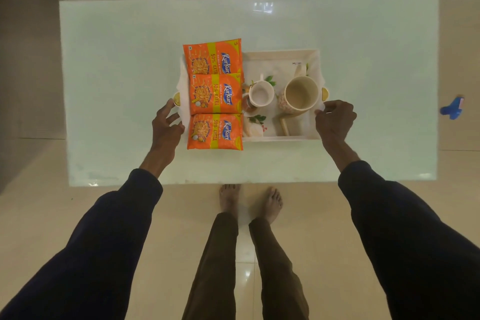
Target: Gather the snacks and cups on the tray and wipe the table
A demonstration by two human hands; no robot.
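Table (117, 86): rectangular slab of frosted glass, pale green-white, smooth, with soft glare patches along the far and near edges.
Tray (280, 56): white, rectangular, shallow raised rim, leaf-and-fruit print on its floor; sits at the table's middle.
Left handle (177, 99): small rounded yellow tab on the tray's left end.
Right handle (325, 93): matching yellow tab on the right end.
Packets (215, 93): three glossy orange foil pillow packs with yellow bands, in a column on the tray's left part, edges touching; the far and near ones overhang the rim.
Small cup (261, 93): white, round, glazed, upright on the tray just right of the packets.
Mug (301, 95): larger, cream, round mouth, flowered outside, upright on the tray's right part, near the cup.
Left hand (167, 125): fingers apart and loose, tips at the left handle and rim, closed on nothing.
Right hand (335, 118): knuckles up, fingers curled onto the tray's right rim just below the right handle.
Sleeves (124, 215): dark, matte cloth, to both wrists.
Blue object (453, 109): small, plastic-looking, at the table's right edge; kind unclear.
Floor (311, 215): glossy beige tiles; bare feet (249, 200) at the table's near edge.
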